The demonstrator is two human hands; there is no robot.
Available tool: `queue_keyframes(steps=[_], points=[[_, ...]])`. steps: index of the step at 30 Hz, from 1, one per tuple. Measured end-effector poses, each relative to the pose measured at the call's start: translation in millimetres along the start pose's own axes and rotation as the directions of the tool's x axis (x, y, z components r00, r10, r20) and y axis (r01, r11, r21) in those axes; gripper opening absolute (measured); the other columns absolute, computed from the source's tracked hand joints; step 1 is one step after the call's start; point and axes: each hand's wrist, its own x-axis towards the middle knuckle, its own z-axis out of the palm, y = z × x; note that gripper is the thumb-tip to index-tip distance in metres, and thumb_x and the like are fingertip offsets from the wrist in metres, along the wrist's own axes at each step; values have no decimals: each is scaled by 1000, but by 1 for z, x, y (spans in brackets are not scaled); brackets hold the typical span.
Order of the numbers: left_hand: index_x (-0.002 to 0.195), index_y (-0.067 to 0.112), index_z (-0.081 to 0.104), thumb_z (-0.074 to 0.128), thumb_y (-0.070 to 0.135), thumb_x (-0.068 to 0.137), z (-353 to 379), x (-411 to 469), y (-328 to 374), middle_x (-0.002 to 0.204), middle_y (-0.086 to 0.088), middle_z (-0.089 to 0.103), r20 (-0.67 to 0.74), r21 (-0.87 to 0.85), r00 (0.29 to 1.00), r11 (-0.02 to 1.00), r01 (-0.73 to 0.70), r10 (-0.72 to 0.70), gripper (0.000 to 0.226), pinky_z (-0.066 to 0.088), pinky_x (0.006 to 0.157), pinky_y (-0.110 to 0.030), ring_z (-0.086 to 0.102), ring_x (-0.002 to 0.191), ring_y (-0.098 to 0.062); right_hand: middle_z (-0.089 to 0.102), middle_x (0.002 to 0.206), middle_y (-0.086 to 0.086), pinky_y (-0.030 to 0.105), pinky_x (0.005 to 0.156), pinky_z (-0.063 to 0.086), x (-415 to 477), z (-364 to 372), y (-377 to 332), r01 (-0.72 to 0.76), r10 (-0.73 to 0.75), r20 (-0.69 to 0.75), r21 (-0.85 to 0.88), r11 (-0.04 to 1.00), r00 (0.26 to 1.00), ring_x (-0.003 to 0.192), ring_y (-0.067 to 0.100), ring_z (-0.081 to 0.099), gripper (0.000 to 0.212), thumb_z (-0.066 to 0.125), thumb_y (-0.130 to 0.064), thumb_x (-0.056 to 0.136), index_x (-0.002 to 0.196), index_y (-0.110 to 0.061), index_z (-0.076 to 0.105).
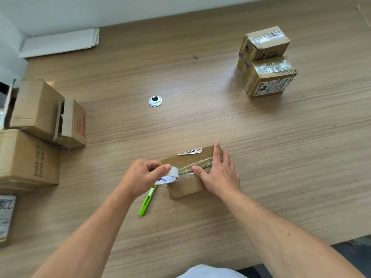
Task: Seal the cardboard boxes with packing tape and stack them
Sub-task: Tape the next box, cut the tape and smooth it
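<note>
Step in hand: sealing, mid-strip, on the one box in front of the person.

Far left: open boxes [40, 111] waiting at the table [200, 121] edge, flaps up, not taped.

Left hand [142, 175]: forearm comes in from lower left, fingers and thumb curled round the tape roll [173, 173], pinching it. The roll sits at the left end of the box [184, 187], with the strip [192, 166] running off it along the top seam.

Green cutter [147, 199]: lies on the table just under the left hand, touching neither hand.

Right hand [218, 173]: flat on the box top, fingers straight and spread a little, thumb pressed on the strip near the roll. It holds the box down and grips nothing.

Far right: taped boxes [265, 57] piled together, well apart from the work.

Next, as I judge: carry the strip over the left edge and cut it with the cutter. That needs a free hand, so the roll gets put down or the right hand lifts. Then rub the strip flat and carry the box to the pile at right.
</note>
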Motion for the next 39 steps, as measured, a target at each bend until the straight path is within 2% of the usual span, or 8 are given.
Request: queue_keyframes(steps=[4, 8, 13, 16, 23, 26, 34, 39], points=[[52, 15, 36, 71, 31, 93, -6, -5, -9, 47, 13, 27, -40, 96, 998, 994, 59, -55, 56, 21, 51, -29, 26, 49, -8, 8, 166, 2, 55, 109, 39, 1, 1, 2, 12, -12, -9, 22, 1000, 1000, 146, 30, 26, 110, 45, -86, 81, 154, -41, -23], [54, 12, 33, 72, 31, 92, -5, -7, -14, 50, 9, 26, -65, 100, 996, 993, 68, -62, 58, 21, 51, -30, 25, 51, -11, 8, 166, 3, 54, 108, 39, 2, 2, 4, 21, -21, -3, 30, 999, 1000, 146, 31, 26, 104, 39, -85, 84, 155, -40, -23], [59, 8, 35, 58, 62, 80, -9, -13, -18, 56, 3, 28, -56, 90, 998, 995, 36, -31, 62, 20, 52, -30, 26, 53, -10, 13, 164, 0, 52, 106, 42, 7, 2, 10, 50, -50, 0, 93, 994, 999, 143, 32, 31, 86, 33, -72, 95, 157, -40, -18], [61, 9, 40, 56, 67, 76, -14, -17, -26, 57, 5, 29, -49, 46, 998, 998, 52, -50, 62, 20, 55, -32, 26, 55, -12, 16, 162, 1, 51, 104, 44, 8, 3, 13, 78, -80, 7, 102, 992, 997, 141, 32, 35, 84, 32, -70, 97, 157, -39, -17], [61, 2, 51, 71, 39, 88, -5, -15, -30, 50, 8, 29, -177, 110, 984, 992, 54, -34, 50, 22, 49, -27, 26, 49, -8, 20, 158, 2, 50, 100, 47, 9, 3, 15, 97, -98, 4, 93, 991, 995, 135, 33, 42, 85, 32, -70, 97, 157, -38, -18], [55, 11, 51, 74, 32, 90, -5, -13, -37, 47, 9, 30, -189, 144, 978, 982, 120, -91, 47, 24, 49, -28, 27, 47, -10, 21, 157, 2, 50, 98, 48, 10, 3, 16, 95, -96, -3, 97, 991, 995, 133, 34, 45, 85, 32, -70, 97, 157, -38, -19], [53, 15, 46, 75, 32, 89, 0, -5, -41, 48, 9, 29, -156, 155, 978, 975, 160, -136, 49, 24, 53, -31, 27, 50, -12, 26, 153, 4, 50, 97, 49, 11, 2, 19, 88, -86, -25, 155, 984, 996, 129, 33, 49, 83, 32, -67, 98, 158, -36, -17], [58, 9, 53, 75, 34, 89, -1, -1, -38, 49, 7, 33, -164, 143, 981, 982, 127, -103, 46, 27, 54, -30, 29, 51, -10, 28, 152, 4, 50, 97, 49, 13, 0, 24, 103, -98, -37, 224, 969, 995, 129, 32, 49, 82, 34, -64, 99, 159, -34, -13]])
